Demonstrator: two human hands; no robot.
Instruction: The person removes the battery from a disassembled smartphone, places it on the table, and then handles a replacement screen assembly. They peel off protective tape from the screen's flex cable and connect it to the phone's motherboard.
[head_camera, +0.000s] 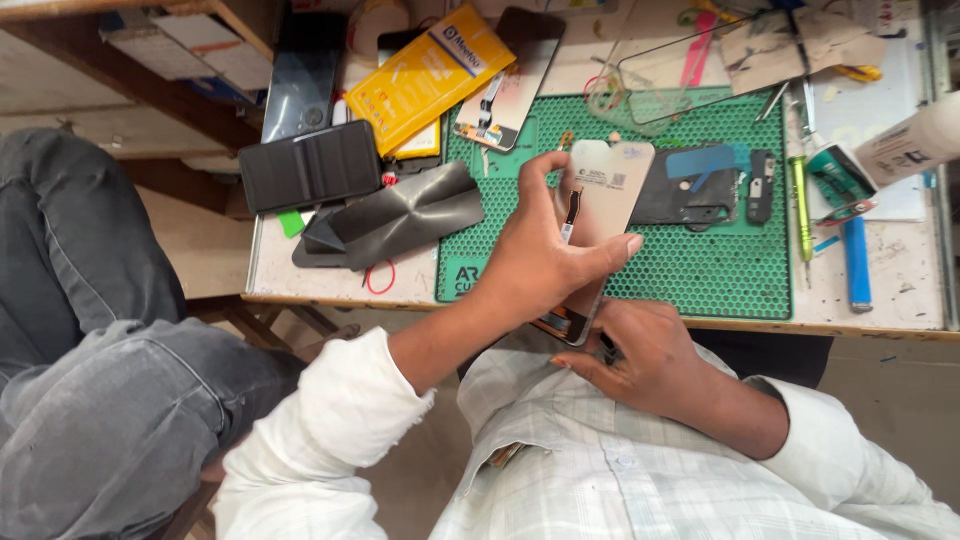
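Head view, looking down at a workbench edge. Both hands meet at centre frame around a phone display panel (600, 215), held tilted with its back side up, pale, with a thin flex ribbon running down its length.

Left hand (535, 260): closed on the panel's left edge and middle, thumb stretched across toward the right, index finger raised along the upper left corner. Grip is firm on the panel.

Right hand (645, 355): just below, lower centre of frame, fingers curled together at the panel's bottom end, touching it. Something small and dark shows between the fingers; cannot tell what it is.

The panel hangs over the front edge of the green perforated mat (700, 260), which covers the centre of the table (900, 280).

On the mat, right of the panel: a dark phone back cover (695, 185) with a blue patch. Upper centre of the mat: a second display panel (505, 85), lying slanted. Upper centre-left: a yellow packet (425, 80). Left of the mat: a black folded case (310, 165) and a grey plastic sleeve (400, 215). Right side: a green-handled screwdriver (800, 200), a blue-handled tool (857, 265) and a white bottle (915, 140) at the frame edge.

Far left: grey trousers (90, 350) of a person seated alongside.
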